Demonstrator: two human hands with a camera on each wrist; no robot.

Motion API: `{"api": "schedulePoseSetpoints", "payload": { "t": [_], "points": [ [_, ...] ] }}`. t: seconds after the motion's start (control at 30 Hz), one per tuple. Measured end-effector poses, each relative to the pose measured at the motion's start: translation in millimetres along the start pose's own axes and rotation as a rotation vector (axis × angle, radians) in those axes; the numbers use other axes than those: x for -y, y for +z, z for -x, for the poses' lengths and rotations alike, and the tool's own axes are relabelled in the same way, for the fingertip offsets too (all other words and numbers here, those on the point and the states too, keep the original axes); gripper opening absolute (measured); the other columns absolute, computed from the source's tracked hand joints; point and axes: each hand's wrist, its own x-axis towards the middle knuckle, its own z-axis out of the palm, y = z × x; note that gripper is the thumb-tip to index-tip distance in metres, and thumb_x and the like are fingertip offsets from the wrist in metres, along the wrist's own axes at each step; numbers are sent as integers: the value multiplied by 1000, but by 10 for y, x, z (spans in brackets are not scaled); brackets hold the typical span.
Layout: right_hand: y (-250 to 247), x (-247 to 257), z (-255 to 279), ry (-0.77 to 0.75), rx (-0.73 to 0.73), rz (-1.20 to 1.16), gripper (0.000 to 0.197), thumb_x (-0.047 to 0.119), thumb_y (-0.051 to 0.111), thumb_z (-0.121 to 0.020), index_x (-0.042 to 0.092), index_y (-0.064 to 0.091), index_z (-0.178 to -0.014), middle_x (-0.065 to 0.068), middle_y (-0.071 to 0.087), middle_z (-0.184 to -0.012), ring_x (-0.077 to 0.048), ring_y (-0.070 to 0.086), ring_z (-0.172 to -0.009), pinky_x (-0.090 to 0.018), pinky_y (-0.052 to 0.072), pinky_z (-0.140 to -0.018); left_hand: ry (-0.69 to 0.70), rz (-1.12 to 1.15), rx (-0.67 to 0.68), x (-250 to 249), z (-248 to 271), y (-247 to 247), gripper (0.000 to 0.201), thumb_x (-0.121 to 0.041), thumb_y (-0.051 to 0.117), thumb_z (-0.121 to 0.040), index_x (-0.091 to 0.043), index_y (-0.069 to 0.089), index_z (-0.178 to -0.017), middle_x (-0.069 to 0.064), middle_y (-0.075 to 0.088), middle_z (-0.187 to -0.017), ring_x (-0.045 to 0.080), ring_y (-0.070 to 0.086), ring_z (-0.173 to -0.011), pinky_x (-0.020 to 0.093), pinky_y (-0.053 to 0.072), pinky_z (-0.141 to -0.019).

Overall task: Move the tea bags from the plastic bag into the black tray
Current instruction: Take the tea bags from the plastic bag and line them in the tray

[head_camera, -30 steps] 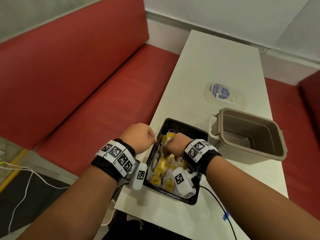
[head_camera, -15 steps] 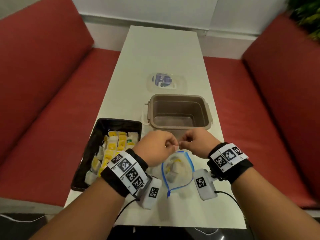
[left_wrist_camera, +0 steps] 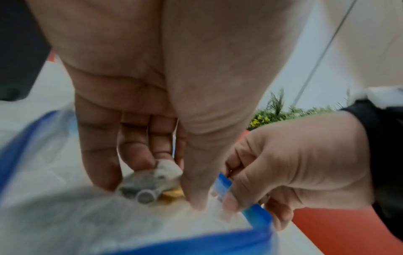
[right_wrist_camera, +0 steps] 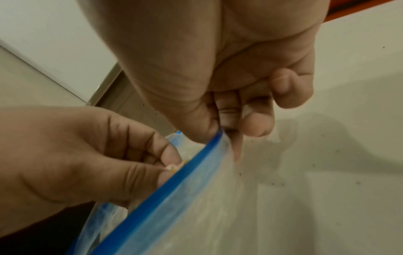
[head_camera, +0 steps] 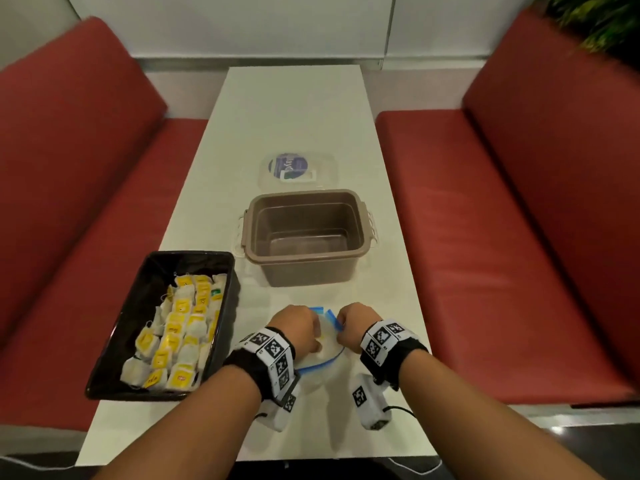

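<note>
Tray (head_camera: 114, 344), near left: many tea bags (head_camera: 180, 330); plastic bag (head_camera: 323, 358) (blue-rimmed), near centre: right hand (head_camera: 353, 329) pinches its rim, left hand (head_camera: 298, 329) inside, fingers on a tea bag (left_wrist_camera: 150, 182); tub (head_camera: 306, 233) beyond.

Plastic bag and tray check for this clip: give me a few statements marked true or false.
1. The right hand pinches the blue rim of the plastic bag. True.
2. The left hand reaches into the bag at a tea bag. True.
3. The black tray holds no tea bags. False: many lie in it.
4. The brown tub is full of tea bags. False: none show inside it.
5. The bag is zipped shut. False: its mouth is open.
</note>
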Motion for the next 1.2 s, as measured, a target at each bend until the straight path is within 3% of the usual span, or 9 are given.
{"api": "schedulePoseSetpoints", "payload": {
  "t": [0.1, 0.27, 0.33, 0.43, 0.6, 0.7, 0.87, 1.1, 1.2],
  "points": [
    [-21, -41, -13, -20, -47, -23, 25, 15, 61, -80, 13, 64, -105, -8, 67, -105, -28, 64, -96, -32, 54, -81, -42, 114, -75, 47, 50, -65, 12, -27, 64, -83, -22, 73, -89, -2, 70, -97, 18, 64, -95, 25, 50, -83],
    [-83, -65, 39, -66, -140, -66, 43, 27, 74, -74, 18, 51, -108, -4, 64, -99, -25, 63, -91, -28, 45, -70, -7, 291, -146, 138, 148, -236, 11, -25, 62, -84, -17, 70, -84, 0, 71, -87, 18, 65, -86, 32, 54, -82],
    [-102, -1, 92, -146, -244, -107, 49, 31, 78, -71, 20, 50, -109, -1, 62, -98, -22, 60, -90, -28, 43, -71, 28, 359, -218, 167, 203, -305, 8, -25, 65, -83, -19, 70, -82, -3, 71, -83, 14, 66, -80, 28, 54, -78],
    [-118, 185, 154, -335, -355, -162, 33, 22, 75, -72, 20, 57, -99, 2, 61, -90, -20, 57, -84, -26, 41, -71, 67, 387, -341, 209, 308, -483, 6, -22, 68, -83, -23, 67, -77, -7, 69, -75, 7, 64, -70, 17, 46, -64],
    [-49, 503, 81, -421, -127, 149, 22, 18, 68, -80, 19, 71, -102, -5, 71, -104, -26, 63, -98, -25, 45, -80, 47, 392, -484, 480, 517, -958, 10, -17, 63, -88, -25, 68, -89, -14, 58, -65, 2, 57, -64, 17, 43, -61],
    [43, 582, 18, -376, 20, 344, 38, 26, 75, -79, 14, 68, -115, -8, 69, -112, -29, 63, -102, -31, 50, -85, 22, 331, -486, 778, 722, -1267, 13, -18, 61, -92, -27, 68, -97, -11, 59, -67, 14, 62, -69, 28, 51, -69],
    [194, 548, -40, -323, 73, 346, 65, 42, 76, -76, 25, 54, -135, 0, 63, -127, -25, 60, -116, -34, 49, -97, -199, 57, -473, 1355, 985, -1635, 11, -25, 65, -91, -29, 76, -91, -8, 68, -78, 11, 64, -76, 25, 49, -71],
    [250, 628, -24, -258, -40, 315, 29, 37, 68, -82, 25, 69, -108, -1, 69, -109, -25, 65, -101, -34, 54, -89, -486, -112, -258, 1802, 719, -1625, 18, -27, 66, -82, -23, 78, -95, 0, 74, -98, 21, 68, -87, 31, 56, -78],
    [251, 626, -26, -215, -77, 271, 25, 37, 64, -84, 26, 69, -106, -1, 69, -111, -24, 64, -102, -31, 52, -88, -571, -237, -223, 1846, 580, -1570, 22, -21, 62, -82, -12, 72, -100, 9, 71, -101, 28, 68, -86, 31, 53, -70]
  ]
}}
